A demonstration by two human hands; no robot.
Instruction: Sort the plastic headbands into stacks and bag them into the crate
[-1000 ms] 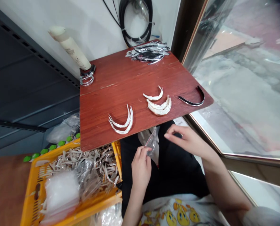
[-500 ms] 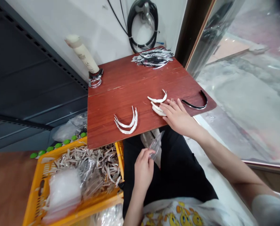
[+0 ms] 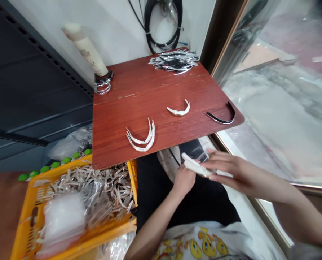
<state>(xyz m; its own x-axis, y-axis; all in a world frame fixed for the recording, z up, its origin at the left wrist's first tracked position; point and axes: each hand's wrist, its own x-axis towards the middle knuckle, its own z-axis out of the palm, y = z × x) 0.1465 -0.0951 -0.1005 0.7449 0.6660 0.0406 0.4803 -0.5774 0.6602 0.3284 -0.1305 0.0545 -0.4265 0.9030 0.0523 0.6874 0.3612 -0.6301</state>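
My right hand is closed on several white curved strips, held over my lap just off the table's front edge. My left hand is closed beside the strips' left end. It holds a clear plastic bag, which shows partly behind the strips. Whether the strips' tips are inside the bag I cannot tell. On the red-brown table lie one small white curved bundle, a larger white curved bundle to its left, and a black curved strip with a shiny edge at the right.
A heap of silver and black strips lies at the table's back. Shiny rings surround the base of a leaning cream bottle. A yellow crate at lower left holds many strips and plastic bags. Glass stands at right.
My right hand has picked the white strips off the table and brought them down to my left hand. My left hand has moved right with the bag. The view has shifted slightly.
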